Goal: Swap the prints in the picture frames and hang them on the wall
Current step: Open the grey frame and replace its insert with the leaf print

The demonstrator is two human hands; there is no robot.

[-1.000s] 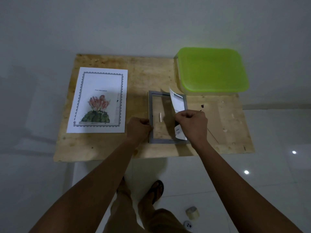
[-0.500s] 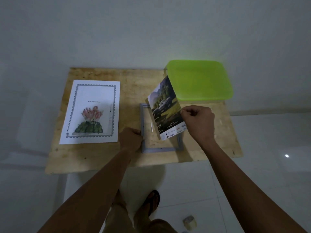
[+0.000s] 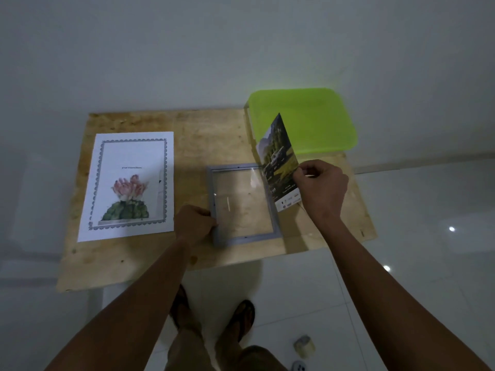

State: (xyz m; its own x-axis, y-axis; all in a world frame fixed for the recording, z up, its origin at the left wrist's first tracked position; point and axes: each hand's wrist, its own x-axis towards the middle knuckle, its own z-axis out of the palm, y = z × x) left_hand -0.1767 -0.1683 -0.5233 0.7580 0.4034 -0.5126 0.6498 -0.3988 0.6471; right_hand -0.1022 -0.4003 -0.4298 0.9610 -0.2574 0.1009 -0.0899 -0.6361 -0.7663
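A grey picture frame [image 3: 242,239] lies flat on the wooden board [image 3: 203,135], with only its clear pane inside. My left hand [image 3: 194,223] grips the frame's left side near the front corner. My right hand [image 3: 320,190] pinches the right edge of a landscape print [image 3: 278,164] showing a car and mountains, and holds it tilted up over the frame's right side. A larger cactus flower print [image 3: 128,186] with a decorative border lies flat on the board to the left of the frame.
A lime green plastic box [image 3: 308,116] sits at the board's back right corner, just behind the lifted print. A white wall rises behind the board. On the tiled floor lie a tape roll [image 3: 304,346] and my sandalled feet [image 3: 214,314].
My right hand lifted the landscape print out of the frame and carried it to the right, turning its picture side into view. My left hand stayed on the frame's left side.
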